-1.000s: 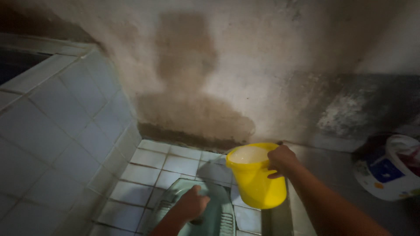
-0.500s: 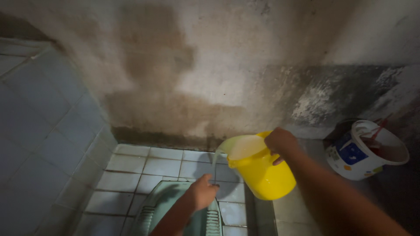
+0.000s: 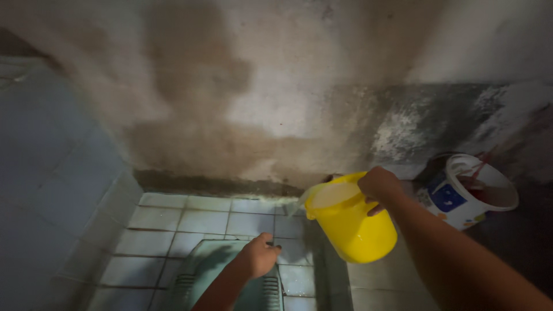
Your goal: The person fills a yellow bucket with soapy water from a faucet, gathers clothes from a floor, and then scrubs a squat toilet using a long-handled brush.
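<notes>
Beside wall, right hand (image 3: 377, 183) gripping jug (image 3: 351, 222)

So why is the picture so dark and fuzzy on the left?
In the head view the light is dim and falls mostly on the middle wall; the left tiled wall is smeared and shadowy, while the yellow jug and right hand look sharper. The left hand sits in shade. No glare shows.

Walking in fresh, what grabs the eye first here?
The bright yellow plastic jug, tilted in the right hand at centre, spilling water from its spout. Below it the left hand reaches over the tiled floor. A white plastic bucket sits far right against the stained wall.
</notes>
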